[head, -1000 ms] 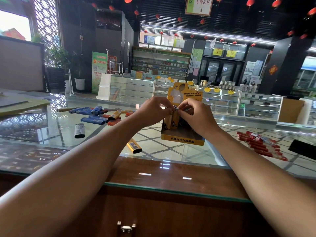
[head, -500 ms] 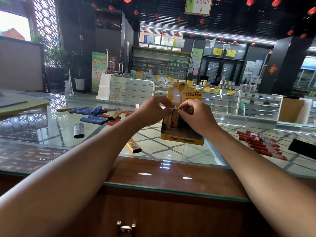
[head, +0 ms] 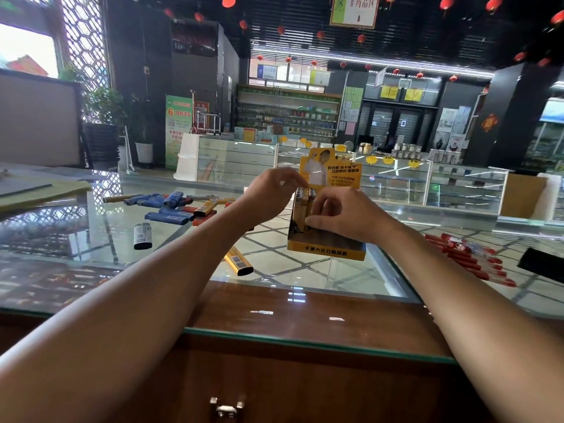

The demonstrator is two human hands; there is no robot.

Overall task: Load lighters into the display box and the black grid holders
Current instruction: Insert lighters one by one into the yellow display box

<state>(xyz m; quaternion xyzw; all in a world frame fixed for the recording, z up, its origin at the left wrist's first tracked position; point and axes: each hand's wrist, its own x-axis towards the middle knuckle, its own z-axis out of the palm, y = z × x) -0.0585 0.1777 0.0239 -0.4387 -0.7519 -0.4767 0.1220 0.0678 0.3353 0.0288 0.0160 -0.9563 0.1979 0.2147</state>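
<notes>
The yellow display box (head: 326, 251) stands upright on the glass counter, its printed back card (head: 335, 170) rising behind. A row of yellow lighters (head: 300, 206) stands inside at its left. My right hand (head: 341, 216) lies over the box, fingers on the lighter tops and thumb in front, gripping one. My left hand (head: 268, 198) is just left of the box, fingertips pinched at the back card's left edge. Loose blue lighters (head: 166, 210), a white lighter (head: 142, 236) and a yellow lighter (head: 238, 261) lie to the left.
Red lighters (head: 470, 259) lie in a heap on the glass at the right, beside a flat black object (head: 541, 265) at the frame edge. A wooden strip (head: 305, 315) borders the counter's near side. Shop showcases stand behind.
My hands were pinched together above the box. They have parted: the right hand sank onto the lighters in the box, the left hand drew up to the card's edge.
</notes>
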